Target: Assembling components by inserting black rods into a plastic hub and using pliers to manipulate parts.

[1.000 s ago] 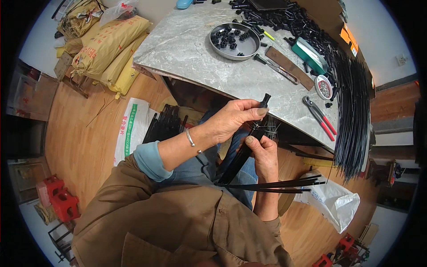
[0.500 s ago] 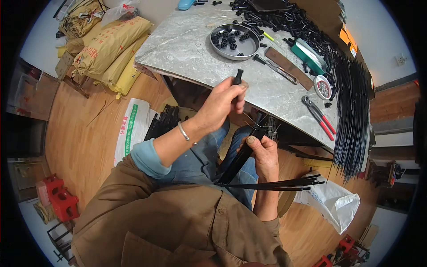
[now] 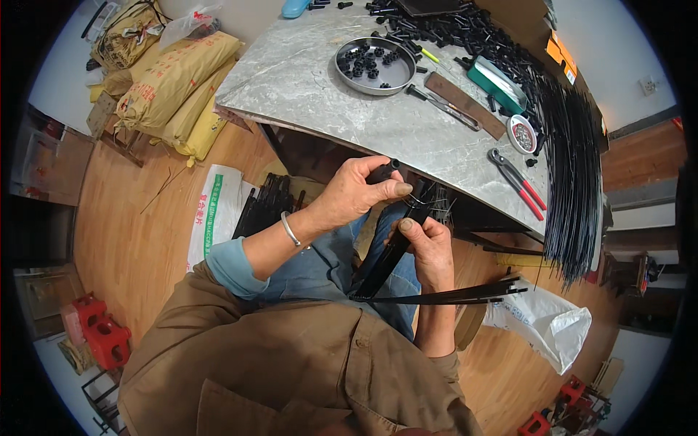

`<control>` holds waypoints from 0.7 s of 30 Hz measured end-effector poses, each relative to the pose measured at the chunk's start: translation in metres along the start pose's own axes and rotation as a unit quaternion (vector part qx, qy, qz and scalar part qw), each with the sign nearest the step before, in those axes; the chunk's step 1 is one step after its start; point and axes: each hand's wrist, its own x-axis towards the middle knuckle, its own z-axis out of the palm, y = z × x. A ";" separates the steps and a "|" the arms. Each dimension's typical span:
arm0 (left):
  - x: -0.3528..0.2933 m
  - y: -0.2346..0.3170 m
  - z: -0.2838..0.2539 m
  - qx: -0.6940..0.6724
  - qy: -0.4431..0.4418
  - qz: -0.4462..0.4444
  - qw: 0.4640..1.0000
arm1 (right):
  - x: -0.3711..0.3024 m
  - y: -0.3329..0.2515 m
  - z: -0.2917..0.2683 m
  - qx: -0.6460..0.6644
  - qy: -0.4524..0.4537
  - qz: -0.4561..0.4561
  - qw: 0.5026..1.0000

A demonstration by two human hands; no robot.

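Observation:
My left hand (image 3: 347, 195) is closed around a short black tubular piece (image 3: 384, 171) with a round hollow end. It is just above the upper end of a long black shaft (image 3: 385, 265), close to a thin bent metal wire (image 3: 416, 200). My right hand (image 3: 430, 253) grips that shaft near its top, the thumb lying on it. The shaft slants down between my knees. From its lower end, several thin black strips (image 3: 458, 295) fan out to the right across my forearm. The fingers behind the shaft are partly hidden.
On the grey table (image 3: 291, 80) stand a round metal tray (image 3: 385, 86) with black parts, red-handled pliers (image 3: 522, 186), a small white bowl (image 3: 522, 134), a green box (image 3: 496, 86) and long black rods (image 3: 571, 189). Sacks (image 3: 174, 87) are stacked at left.
My left hand has come down toward the shaft's top with the black tubular piece, which has tilted. The right hand has stayed on the shaft. The view has shifted slightly.

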 end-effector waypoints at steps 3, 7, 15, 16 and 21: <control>-0.002 -0.002 0.002 0.111 0.023 0.125 0.986 | -0.002 -0.003 0.003 0.007 -0.005 -0.004 1.000; -0.004 0.003 0.008 0.191 0.013 0.110 0.975 | -0.001 -0.001 0.003 0.005 -0.019 -0.012 1.000; -0.004 0.006 0.013 0.085 -0.015 0.028 0.996 | -0.001 0.002 0.001 0.008 0.004 -0.019 1.000; -0.003 0.003 0.010 0.086 -0.014 0.028 0.996 | 0.000 0.002 0.001 0.015 0.004 -0.021 1.000; 0.011 -0.012 -0.001 -0.268 -0.013 -0.105 0.957 | -0.001 -0.001 0.004 0.005 -0.003 -0.013 1.000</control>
